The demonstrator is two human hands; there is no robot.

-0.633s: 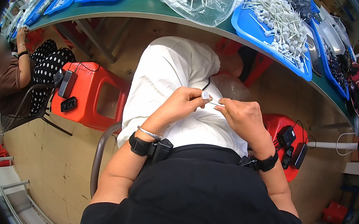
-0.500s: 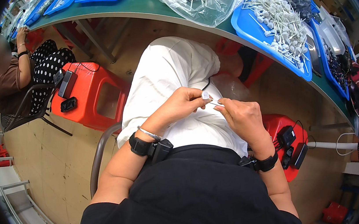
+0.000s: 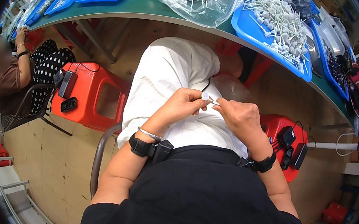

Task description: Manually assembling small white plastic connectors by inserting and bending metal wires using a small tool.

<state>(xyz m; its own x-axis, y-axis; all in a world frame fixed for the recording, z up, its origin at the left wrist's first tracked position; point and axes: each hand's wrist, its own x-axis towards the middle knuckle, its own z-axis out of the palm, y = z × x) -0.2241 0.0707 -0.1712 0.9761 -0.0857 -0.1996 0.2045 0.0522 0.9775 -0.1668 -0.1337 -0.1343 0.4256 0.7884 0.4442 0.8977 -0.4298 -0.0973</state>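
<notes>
Head view: over the white-trousered lap, the left hand [image 3: 183, 106] pinches a small white capped stick [image 3: 207, 97] at its tip while the right hand [image 3: 241, 114] grips its thin stem, close together for fine fitting, below the tabletop [image 3: 140, 3] with its blue tray [image 3: 247, 22] of like pieces.

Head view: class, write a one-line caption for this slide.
Left hand and right hand pinch a small white stick-like part over a white-trousered lap.
</notes>
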